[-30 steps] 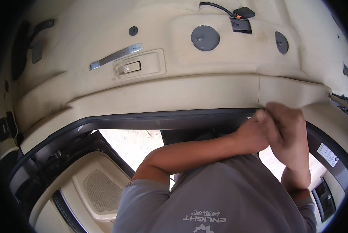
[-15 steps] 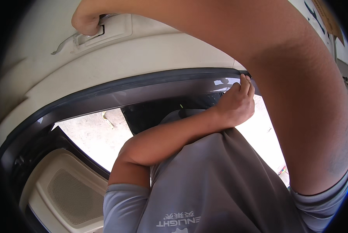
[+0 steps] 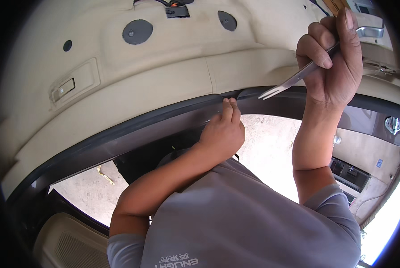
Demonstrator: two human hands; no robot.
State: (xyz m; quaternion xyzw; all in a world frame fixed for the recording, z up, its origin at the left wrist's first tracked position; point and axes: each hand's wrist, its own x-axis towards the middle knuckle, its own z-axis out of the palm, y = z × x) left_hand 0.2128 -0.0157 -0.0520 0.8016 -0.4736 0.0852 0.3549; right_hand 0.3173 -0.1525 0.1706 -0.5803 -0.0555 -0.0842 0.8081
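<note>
My right hand (image 3: 332, 60) is raised and wrapped around a metal forked pry tool (image 3: 291, 80). The two-pronged tip points down and left, stopping just above the dark door frame; the other end is bent and sticks out past my thumb. Nearer the middle, the fingers of my left hand (image 3: 224, 131) are closed together, with their tips on the black rubber door seal (image 3: 164, 108). Right at those fingertips the seal is parted from the frame or has a gap. Behind the seal lies the edge of a beige car headliner (image 3: 186, 76).
The headliner has a rectangular recess with a small fitting (image 3: 66, 89), round grey patches (image 3: 137, 32) and loose dark wiring at the top. A metal latch striker (image 3: 392, 125) sits on the frame at right. A door panel with a speaker grille (image 3: 75, 241) stands lower left.
My right hand has left the recess at upper left and swung to the right, now showing the pry tool. The view has shifted; my left hand stays at the seal.
</note>
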